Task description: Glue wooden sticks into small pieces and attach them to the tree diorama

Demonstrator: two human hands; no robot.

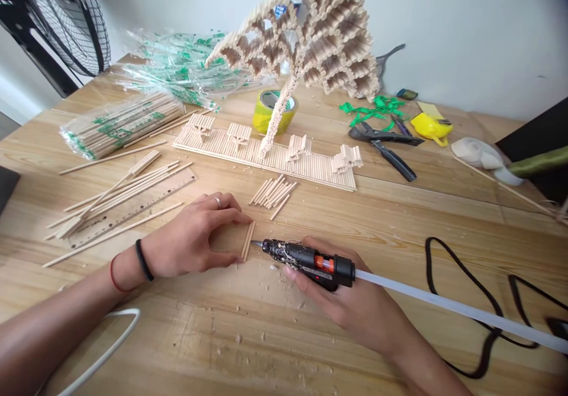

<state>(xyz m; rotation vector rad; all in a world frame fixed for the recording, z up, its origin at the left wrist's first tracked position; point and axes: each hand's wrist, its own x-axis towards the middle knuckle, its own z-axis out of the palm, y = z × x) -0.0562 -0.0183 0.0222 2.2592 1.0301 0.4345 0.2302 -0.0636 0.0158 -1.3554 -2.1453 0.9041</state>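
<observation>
My left hand (199, 233) pinches a few short wooden sticks (248, 242) by their ends, thumb at the near end and fingers at the far end. The sticks lie side by side on the table. My right hand (350, 295) is wrapped round a black hot glue gun (306, 257), whose metal tip points left at the sticks, touching or very close. A long translucent glue stick (444, 301) juts from the gun's back. Just beyond my hands lies a small pile of cut sticks (273, 192).
Behind stands a stick-built model on a slatted base (266, 159). Long sticks and a clear ruler (133, 209) lie left, near bagged sticks (124, 121). Yellow tape (261, 115), pliers (390, 147) and green scraps (377, 109) sit behind. A black cord (461, 254) loops right; a white cable (110, 348) curves front left.
</observation>
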